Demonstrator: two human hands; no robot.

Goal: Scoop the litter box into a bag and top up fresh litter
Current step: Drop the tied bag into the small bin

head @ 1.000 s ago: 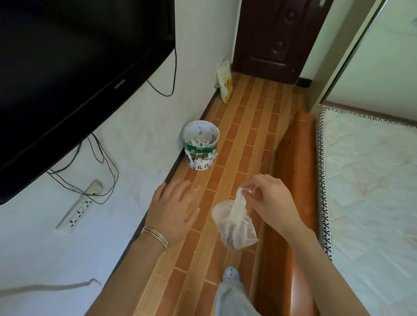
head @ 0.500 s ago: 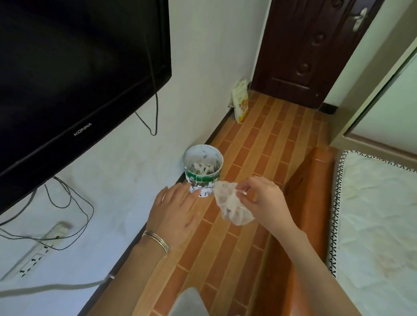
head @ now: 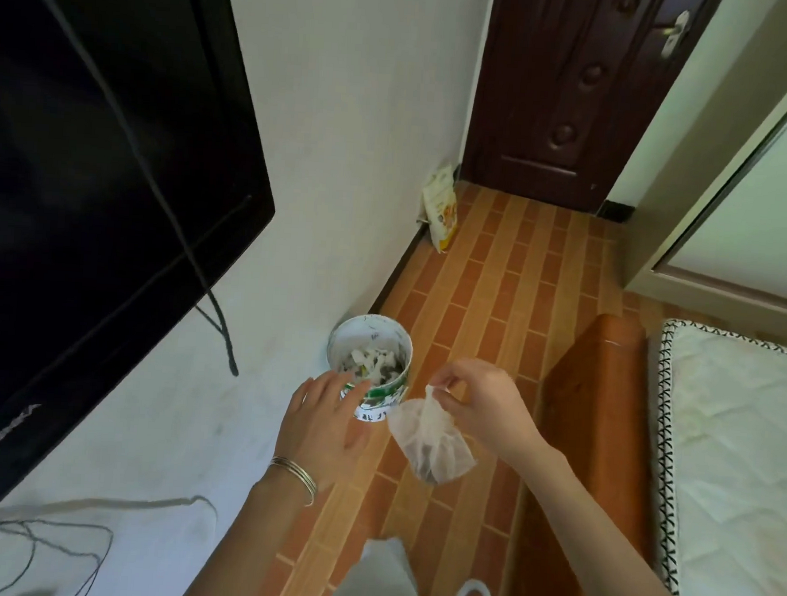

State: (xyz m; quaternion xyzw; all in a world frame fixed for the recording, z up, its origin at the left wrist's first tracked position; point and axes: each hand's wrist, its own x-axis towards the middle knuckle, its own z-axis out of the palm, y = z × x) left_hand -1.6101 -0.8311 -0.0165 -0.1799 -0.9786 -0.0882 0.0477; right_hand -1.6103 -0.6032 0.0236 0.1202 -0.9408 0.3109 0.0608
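A small clear plastic bag [head: 435, 443] with dark lumps at its bottom hangs from my right hand [head: 479, 406], which pinches its twisted neck. The bag dangles just right of a white and green round bin [head: 369, 365] that stands on the floor against the wall and holds crumpled white scraps. My left hand [head: 324, 425] hovers with fingers spread and straight, its fingertips over the bin's near rim; it holds nothing. A yellow and white pouch [head: 443, 208], perhaps litter, leans on the wall near the door.
A large black TV [head: 100, 164] hangs on the left wall with cables below. A brown bed frame [head: 591, 425] and white mattress [head: 741, 457] fill the right. A dark door [head: 575, 87] closes the narrow brick-patterned floor strip [head: 498, 281].
I have walked closer to the bin. The bag swung up toward the bin and now hangs lower beside it. My left hand has reached the bin's rim.
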